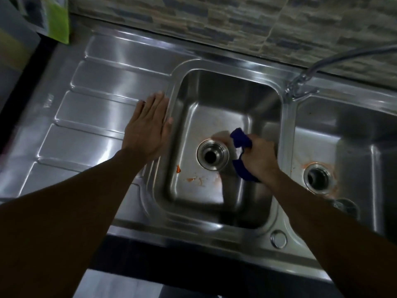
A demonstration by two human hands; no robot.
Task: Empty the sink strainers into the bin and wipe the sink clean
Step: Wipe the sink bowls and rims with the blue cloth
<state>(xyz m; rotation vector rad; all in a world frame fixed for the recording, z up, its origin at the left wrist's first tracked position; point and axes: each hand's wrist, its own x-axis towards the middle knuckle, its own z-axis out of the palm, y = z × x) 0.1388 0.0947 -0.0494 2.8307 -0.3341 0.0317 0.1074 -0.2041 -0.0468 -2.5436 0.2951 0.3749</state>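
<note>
Wiping the basin (217, 97), right grip (261, 157) bunched round the cloth (241, 139), left grip (148, 123) flat on the worktop (86, 108), probably bracing.

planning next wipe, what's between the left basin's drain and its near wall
Orange smears on the basin floor, on the near side of the drain; the head view shows them.

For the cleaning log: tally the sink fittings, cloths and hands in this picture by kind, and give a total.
Basins: 2, the left basin and the right basin
Drains: 2, the left drain and the right drain
Taps: 1, the tap
Cloths: 1, the blue cloth
Hands: 2, the left hand and the right hand
Total: 8
</note>
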